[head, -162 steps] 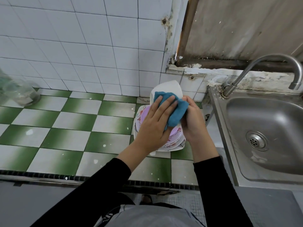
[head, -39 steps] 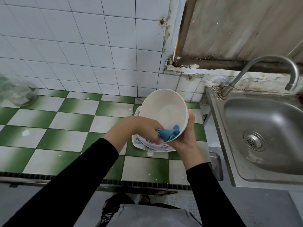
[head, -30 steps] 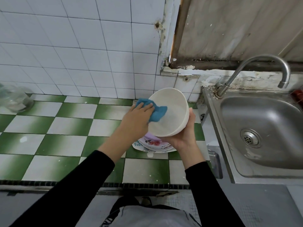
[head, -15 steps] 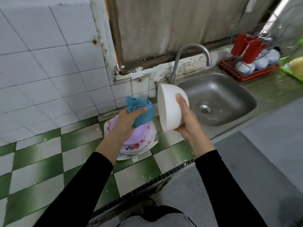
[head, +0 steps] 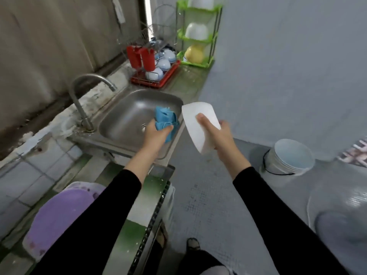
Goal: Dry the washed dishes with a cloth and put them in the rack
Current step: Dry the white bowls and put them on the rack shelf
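By the steel sink [head: 127, 108], left hand [head: 155, 134] squeezed one blue cloth [head: 163, 118], right hand [head: 221, 138] held one white bowl [head: 195, 124]; one red rack [head: 168, 76] behind.

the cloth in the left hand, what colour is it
Blue. The head view shows the cloth bunched in the left hand.

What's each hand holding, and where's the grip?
Left hand grips the bunched blue cloth at its lower part. Right hand holds the white bowl by its side wall, thumb across the outside.
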The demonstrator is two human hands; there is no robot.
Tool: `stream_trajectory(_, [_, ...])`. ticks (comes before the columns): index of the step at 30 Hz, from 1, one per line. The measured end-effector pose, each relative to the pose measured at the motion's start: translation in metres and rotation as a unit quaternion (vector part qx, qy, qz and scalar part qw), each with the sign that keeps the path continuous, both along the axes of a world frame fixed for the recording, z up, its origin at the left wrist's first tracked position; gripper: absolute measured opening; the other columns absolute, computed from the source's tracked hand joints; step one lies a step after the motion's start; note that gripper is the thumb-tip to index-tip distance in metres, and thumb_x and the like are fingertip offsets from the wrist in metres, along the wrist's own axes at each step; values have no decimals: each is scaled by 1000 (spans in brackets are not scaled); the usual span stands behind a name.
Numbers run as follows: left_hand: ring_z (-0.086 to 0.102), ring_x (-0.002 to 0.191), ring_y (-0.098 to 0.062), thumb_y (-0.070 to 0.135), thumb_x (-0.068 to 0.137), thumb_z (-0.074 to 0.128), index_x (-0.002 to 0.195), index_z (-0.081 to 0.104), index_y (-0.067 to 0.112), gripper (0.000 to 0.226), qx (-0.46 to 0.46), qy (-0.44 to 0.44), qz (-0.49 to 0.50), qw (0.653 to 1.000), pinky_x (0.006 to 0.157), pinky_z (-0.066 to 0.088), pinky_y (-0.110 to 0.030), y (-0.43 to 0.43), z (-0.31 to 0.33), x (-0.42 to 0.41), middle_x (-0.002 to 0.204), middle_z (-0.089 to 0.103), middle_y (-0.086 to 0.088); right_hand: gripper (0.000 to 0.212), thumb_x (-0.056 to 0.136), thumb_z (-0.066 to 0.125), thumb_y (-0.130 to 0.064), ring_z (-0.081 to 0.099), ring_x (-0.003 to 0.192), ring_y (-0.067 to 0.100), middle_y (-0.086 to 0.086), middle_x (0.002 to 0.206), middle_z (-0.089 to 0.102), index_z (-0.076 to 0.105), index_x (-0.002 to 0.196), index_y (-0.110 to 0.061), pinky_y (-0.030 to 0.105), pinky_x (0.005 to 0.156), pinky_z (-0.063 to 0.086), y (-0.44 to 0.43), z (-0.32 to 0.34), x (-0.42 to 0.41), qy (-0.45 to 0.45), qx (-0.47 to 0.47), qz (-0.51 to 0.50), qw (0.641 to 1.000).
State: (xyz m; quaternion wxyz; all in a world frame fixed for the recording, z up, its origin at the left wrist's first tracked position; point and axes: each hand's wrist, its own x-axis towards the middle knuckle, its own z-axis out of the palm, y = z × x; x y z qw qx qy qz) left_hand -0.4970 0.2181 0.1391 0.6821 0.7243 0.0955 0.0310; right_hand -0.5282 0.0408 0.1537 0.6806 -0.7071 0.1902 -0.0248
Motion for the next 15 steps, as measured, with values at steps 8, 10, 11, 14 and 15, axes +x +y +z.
stream_trajectory(8, [60,77,-11,7,87,69,103,58,16,21,32,-25,-102,994,65,50,-19,-108,-13,62,86,63,5,96,58,79,-67,59,108,15,-4,126,56,44,134,-21,32,84,50,-103,-14,28,-35,-34,-116,992])
stream_trajectory(10, [63,83,-17,10,85,70,99,59,19,20,45,-27,-111,993,74,51,-27,-131,-16,87,89,65,1,101,51,79,-71,59,112,18,-5,126,56,45,132,-22,38,94,52,-128,-17,48,-43,-46,-133,989])
stream_trajectory(11, [63,83,-18,9,85,70,98,59,19,19,46,-29,-111,992,75,50,-29,-142,-16,100,89,65,0,106,47,77,-75,59,114,18,-5,127,56,45,134,-22,41,98,51,-141,-18,60,-45,-54,-140,988])
stream_trajectory(14, [63,85,-18,10,87,69,101,60,17,18,45,-32,-115,992,74,50,-27,-175,-12,139,93,66,-2,121,43,73,-80,56,121,22,-3,138,52,39,144,-22,47,103,49,-178,-16,100,-40,-66,-145,986])
stream_trajectory(15, [63,85,-18,10,87,68,102,60,17,18,48,-31,-112,992,74,50,-27,-185,-10,154,94,66,-3,121,46,74,-79,56,120,22,-2,139,51,38,146,-22,46,103,49,-190,-14,115,-43,-65,-141,987])
